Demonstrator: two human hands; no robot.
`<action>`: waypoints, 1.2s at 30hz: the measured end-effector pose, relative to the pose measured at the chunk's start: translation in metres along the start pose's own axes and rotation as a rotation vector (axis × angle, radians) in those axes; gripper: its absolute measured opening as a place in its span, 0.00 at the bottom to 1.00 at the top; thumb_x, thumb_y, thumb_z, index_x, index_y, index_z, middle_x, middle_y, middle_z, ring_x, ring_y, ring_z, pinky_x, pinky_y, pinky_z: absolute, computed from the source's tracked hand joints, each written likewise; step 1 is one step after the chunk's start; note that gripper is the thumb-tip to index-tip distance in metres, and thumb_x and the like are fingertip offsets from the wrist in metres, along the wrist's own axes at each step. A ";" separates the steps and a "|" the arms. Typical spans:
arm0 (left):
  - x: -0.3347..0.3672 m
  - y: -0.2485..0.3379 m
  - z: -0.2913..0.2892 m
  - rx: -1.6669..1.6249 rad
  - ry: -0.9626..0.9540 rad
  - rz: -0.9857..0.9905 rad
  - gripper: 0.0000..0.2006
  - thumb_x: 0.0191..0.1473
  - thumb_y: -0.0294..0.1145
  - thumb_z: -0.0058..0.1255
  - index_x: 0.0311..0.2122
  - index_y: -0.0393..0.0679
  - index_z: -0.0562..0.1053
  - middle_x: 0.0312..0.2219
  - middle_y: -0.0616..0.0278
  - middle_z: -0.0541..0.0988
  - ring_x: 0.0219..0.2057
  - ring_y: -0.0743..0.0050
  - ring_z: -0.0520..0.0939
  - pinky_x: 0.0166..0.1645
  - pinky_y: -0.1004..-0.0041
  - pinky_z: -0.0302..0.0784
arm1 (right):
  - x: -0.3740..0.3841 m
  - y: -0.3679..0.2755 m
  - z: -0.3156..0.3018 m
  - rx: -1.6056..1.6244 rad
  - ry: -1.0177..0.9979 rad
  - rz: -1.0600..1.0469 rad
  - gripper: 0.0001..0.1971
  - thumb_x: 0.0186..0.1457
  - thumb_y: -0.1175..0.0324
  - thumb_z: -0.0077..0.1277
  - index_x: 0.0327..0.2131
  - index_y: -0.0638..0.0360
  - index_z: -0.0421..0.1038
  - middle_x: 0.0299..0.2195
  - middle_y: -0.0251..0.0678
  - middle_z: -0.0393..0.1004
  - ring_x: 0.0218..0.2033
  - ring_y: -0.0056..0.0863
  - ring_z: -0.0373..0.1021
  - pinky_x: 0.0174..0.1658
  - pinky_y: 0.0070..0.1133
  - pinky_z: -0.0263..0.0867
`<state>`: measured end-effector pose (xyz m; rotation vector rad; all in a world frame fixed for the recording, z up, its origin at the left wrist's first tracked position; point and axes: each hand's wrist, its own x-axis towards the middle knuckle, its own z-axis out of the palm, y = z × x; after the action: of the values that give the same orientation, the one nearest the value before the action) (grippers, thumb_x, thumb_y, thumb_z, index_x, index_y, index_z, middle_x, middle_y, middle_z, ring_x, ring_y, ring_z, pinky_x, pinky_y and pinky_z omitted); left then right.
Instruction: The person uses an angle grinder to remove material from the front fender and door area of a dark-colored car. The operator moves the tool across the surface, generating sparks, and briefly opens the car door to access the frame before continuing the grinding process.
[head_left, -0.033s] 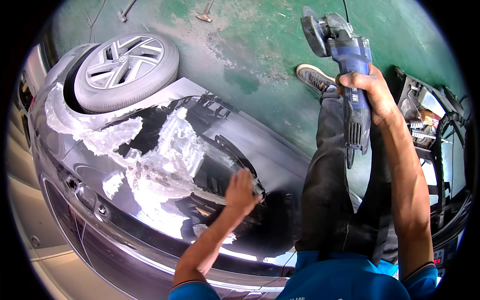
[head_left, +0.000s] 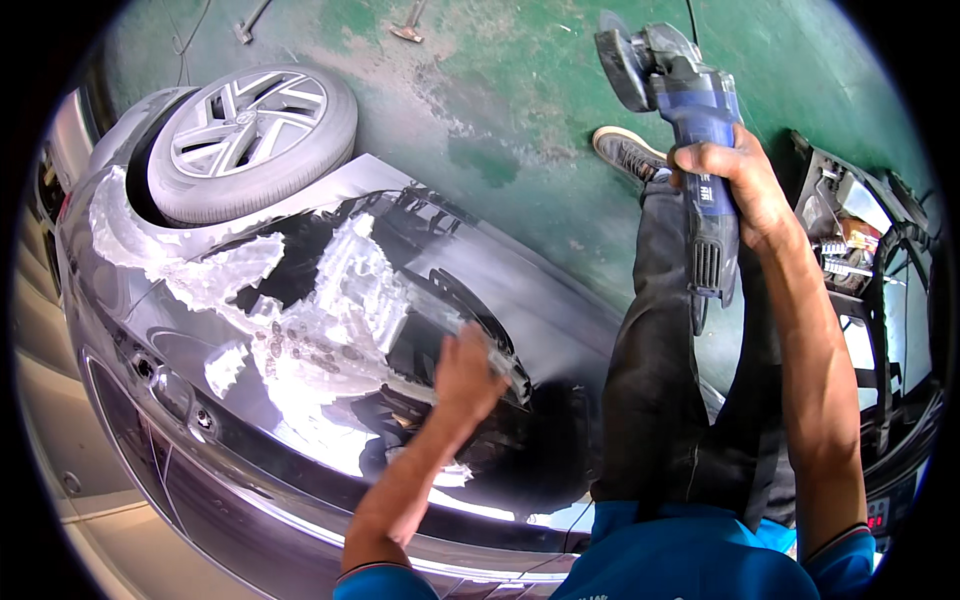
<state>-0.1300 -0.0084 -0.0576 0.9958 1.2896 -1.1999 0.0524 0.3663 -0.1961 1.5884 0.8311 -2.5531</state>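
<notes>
My right hand (head_left: 742, 190) is wrapped round the blue body of an angle grinder (head_left: 705, 120), held up over my legs with its disc end pointing away from me. On the dark grey car body panel (head_left: 560, 300), my left hand (head_left: 468, 375) lies with fingers stretched out and nothing in it. It rests near a curved, sanded edge. To its left are rough pale patches of filler (head_left: 360, 290), with bare and dark areas between them. Whether the grinder's disc is turning, I cannot tell.
A car wheel (head_left: 250, 135) with a silver rim sits in the arch at the far left. Two hammers (head_left: 407, 33) lie on the green floor (head_left: 540, 90). At the right stands a black cart (head_left: 845, 220) with tools and parts. The grinder's cord runs upward.
My left hand has slid a little left and away from me across the panel. The grinder in my right hand has shifted slightly left.
</notes>
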 end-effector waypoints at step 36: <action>-0.093 0.068 -0.023 -1.622 0.334 -0.037 0.34 0.64 0.47 0.50 0.66 0.33 0.59 0.64 0.44 0.63 0.66 0.50 0.63 0.68 0.50 0.56 | -0.023 0.059 0.115 -0.455 -0.350 0.204 0.21 0.35 0.70 0.66 0.36 0.63 0.73 0.25 0.28 0.71 0.27 0.19 0.67 0.34 0.23 0.67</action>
<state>-0.0588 0.0323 0.0263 -0.0817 1.9095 0.2421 -0.0150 0.2586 -0.1629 1.0036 1.0449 -2.1959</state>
